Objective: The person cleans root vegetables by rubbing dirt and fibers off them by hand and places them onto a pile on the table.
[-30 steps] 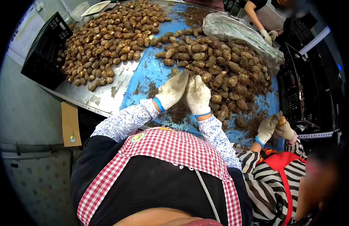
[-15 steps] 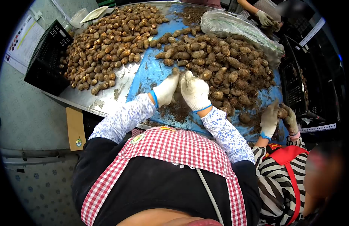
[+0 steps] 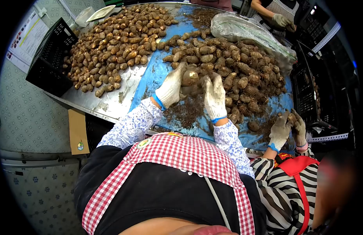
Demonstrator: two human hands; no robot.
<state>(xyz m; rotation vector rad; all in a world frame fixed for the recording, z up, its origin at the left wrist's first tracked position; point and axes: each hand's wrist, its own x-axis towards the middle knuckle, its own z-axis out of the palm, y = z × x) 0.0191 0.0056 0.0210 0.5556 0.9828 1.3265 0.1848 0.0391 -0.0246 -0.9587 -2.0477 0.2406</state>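
My left hand, in a soiled white knit glove with a blue cuff, is closed around a brown taro corm that has a pale cut-looking spot facing up. Just to its right is my right hand, gloved the same way, its fingers pointing up and slightly apart; I see no corm gripped in it. Dark, blurred matter lies between its fingertips and the corm. Beyond both hands spreads a heap of hairy, soil-covered taro corms. Loose dirt and root fibres lie below my hands on the blue sheet.
Cleaner corms are piled on the metal table at left, beside a black crate. A clear plastic bag lies behind the heap. At right, a co-worker's gloved hands hold a corm; another person's gloves show at the back.
My hands have drawn apart, the right one moving right and slightly down. The taro corm in my left hand now shows its pale spot. The co-worker's hands at right have shifted slightly.
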